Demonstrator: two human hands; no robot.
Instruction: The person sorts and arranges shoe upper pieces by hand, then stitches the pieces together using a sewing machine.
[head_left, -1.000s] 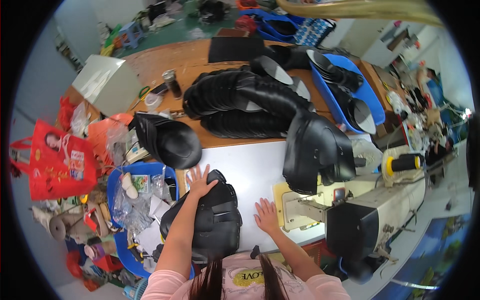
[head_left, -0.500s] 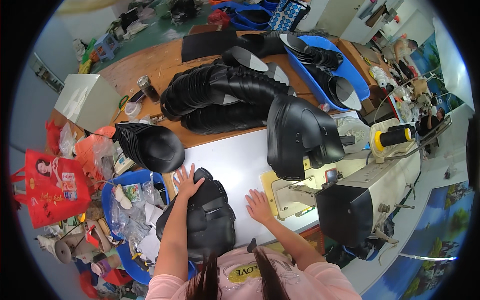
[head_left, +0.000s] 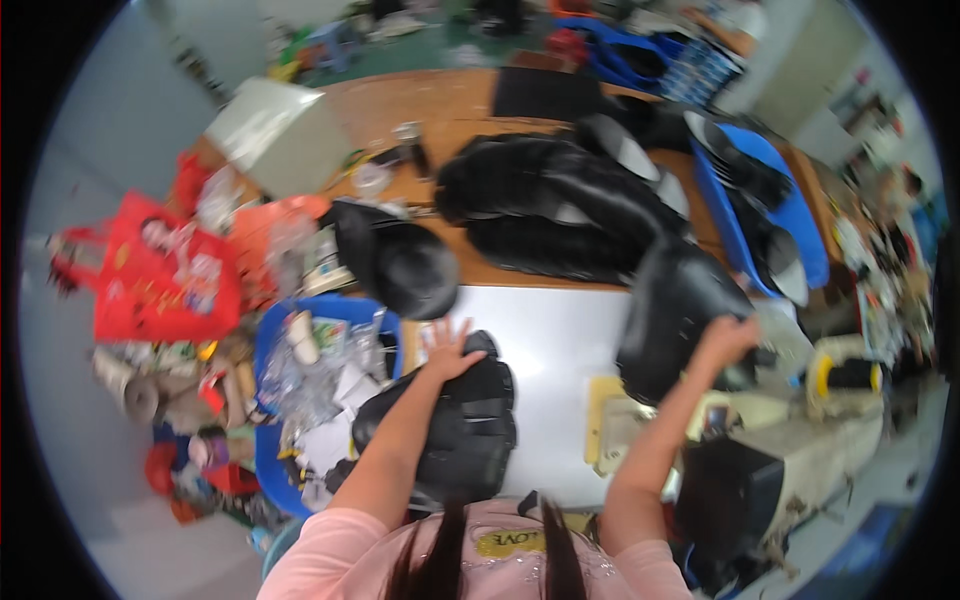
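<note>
My left hand point(head_left: 450, 352) lies with fingers spread on the far edge of a pile of black moulded panels point(head_left: 470, 440), at the front of the white work surface. My right hand point(head_left: 728, 342) is at the right edge of a taller stack of black curved panels point(head_left: 665, 310); its fingers look curled onto the top panel, though motion blurs them. Near that stack stands a cream sewing machine point(head_left: 820, 460) with a dark end cover. A yellow-ended spool of black thread point(head_left: 850, 375) sits on it.
Long rows of nested black pieces point(head_left: 560, 190) lie on the wooden table behind. A smaller black stack point(head_left: 410, 270) stands at left, above a blue bin point(head_left: 265, 350) of plastic scraps. A red bag point(head_left: 165, 280) hangs farther left. Another blue bin point(head_left: 770, 150) holds black pieces at the back right.
My right hand has moved from the white surface by the machine up and right to the tall black stack. My left hand stays on its pile. The whole view has shifted and blurred.
</note>
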